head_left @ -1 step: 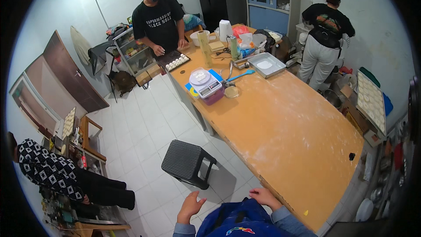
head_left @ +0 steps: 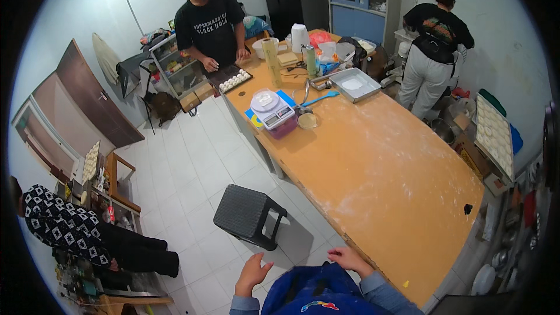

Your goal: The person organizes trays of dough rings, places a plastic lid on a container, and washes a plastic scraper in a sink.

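Observation:
My left hand [head_left: 254,272] is held up in front of my blue apron [head_left: 309,291], thumb apart from the fingers, with nothing in it. On the other side, my right hand [head_left: 351,261] hangs by the near-left edge of the wooden table [head_left: 385,198]. Its fingers are loosely bent and I see nothing held in them. Neither hand visibly grips a thing. The flour-dusted tabletop lies ahead and to the right. Closest in front of the hands is a black plastic stool [head_left: 248,213] on the tiled floor.
A kitchen scale [head_left: 275,115], blue spatula [head_left: 319,99] and metal pan [head_left: 354,86] stand farther up the table. Across it, a person [head_left: 210,23] works by a tray of dough balls [head_left: 235,80]. Another person [head_left: 434,52] stands far right, a third [head_left: 70,227] at left.
The view has shifted very slightly. My right hand's fingers are a little farther left; the left hand looks almost the same.

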Demonstrator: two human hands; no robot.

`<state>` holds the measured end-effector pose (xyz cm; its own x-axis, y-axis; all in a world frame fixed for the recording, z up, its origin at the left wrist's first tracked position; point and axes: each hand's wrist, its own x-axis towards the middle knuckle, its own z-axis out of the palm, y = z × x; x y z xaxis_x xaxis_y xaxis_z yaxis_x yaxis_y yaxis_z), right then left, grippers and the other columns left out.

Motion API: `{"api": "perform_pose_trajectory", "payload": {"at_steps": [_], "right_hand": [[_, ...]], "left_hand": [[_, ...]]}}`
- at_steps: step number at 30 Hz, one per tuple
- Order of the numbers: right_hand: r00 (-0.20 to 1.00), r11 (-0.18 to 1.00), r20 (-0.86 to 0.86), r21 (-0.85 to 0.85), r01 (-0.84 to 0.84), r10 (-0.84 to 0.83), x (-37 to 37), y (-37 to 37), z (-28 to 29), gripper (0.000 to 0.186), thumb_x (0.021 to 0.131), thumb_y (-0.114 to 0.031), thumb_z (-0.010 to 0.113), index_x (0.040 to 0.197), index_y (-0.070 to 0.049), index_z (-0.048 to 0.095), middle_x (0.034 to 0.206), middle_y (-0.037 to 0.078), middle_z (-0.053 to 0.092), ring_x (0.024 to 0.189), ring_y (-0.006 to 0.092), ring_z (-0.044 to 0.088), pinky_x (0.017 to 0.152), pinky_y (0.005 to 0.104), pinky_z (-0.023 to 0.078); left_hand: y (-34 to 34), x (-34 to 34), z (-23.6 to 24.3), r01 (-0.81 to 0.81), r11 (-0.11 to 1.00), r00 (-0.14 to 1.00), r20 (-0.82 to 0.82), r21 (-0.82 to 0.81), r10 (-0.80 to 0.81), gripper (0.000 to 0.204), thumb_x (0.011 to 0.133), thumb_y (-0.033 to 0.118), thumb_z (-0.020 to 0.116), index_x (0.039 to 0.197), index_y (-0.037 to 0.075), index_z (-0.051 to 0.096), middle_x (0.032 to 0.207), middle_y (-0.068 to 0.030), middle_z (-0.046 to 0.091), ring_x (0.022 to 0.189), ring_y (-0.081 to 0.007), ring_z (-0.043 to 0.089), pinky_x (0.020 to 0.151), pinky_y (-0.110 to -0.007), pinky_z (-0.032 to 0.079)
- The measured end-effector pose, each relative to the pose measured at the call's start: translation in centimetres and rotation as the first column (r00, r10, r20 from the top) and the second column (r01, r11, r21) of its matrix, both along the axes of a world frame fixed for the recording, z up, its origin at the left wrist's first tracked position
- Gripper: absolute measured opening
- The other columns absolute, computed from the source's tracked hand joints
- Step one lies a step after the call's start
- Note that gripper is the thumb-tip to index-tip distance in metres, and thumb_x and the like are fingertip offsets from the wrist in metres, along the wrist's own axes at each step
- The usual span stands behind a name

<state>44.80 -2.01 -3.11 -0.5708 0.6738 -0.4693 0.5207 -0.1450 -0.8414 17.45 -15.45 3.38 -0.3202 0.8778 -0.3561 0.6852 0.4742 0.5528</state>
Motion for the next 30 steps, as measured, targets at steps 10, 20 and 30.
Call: {"api": "perform_pose_trajectory", "payload": {"at_steps": [10, 20, 30], "right_hand": [[0.935, 0.968, -0.338, -0.249, 0.017, -0.103, -7.6, 17.3, 2.1, 0.023, 0.080, -0.014, 0.055, 0.098, 0.001, 0.055, 0.084, 0.006, 0.060, 0.073, 0.0129, 0.057, 0.067, 0.0252, 0.046], [0.625, 0.681, -0.303, -0.486, 0.548, -0.719, -12.4, 47.0, 0.8, 0.011, 0.081, -0.014, 0.051, 0.080, -0.003, 0.053, 0.073, 0.008, 0.057, 0.059, 0.0148, 0.054, 0.050, 0.0269, 0.045], [0.321, 0.394, -0.241, -0.389, 0.833, -0.916, -18.8, 77.9, -6.7, 0.016, 0.081, -0.020, 0.052, 0.077, -0.004, 0.050, 0.057, 0.006, 0.052, 0.048, 0.0143, 0.049, 0.041, 0.0254, 0.041]], "left_hand": [[13.7, -2.6, -2.7, 0.083, 0.990, 0.996, 0.024, -0.114, -0.080, 0.057, 0.076, 0.036, 0.056, 0.114, -0.004, 0.044, 0.113, -0.0225, 0.047, 0.104, -0.0330, 0.047, 0.088, -0.036, 0.037], [33.1, -13.6, -3.8, 0.151, 0.974, 0.988, 0.064, -0.167, -0.143, 0.054, 0.076, 0.035, 0.055, 0.111, -0.005, 0.045, 0.110, -0.0235, 0.048, 0.104, -0.0351, 0.045, 0.087, -0.037, 0.037], [46.5, -27.6, -5.8, 0.026, 0.960, 1.000, -0.010, -0.278, -0.030, 0.059, 0.075, 0.039, 0.054, 0.114, -0.004, 0.043, 0.115, -0.0231, 0.045, 0.108, -0.0354, 0.042, 0.090, -0.037, 0.035]]}}
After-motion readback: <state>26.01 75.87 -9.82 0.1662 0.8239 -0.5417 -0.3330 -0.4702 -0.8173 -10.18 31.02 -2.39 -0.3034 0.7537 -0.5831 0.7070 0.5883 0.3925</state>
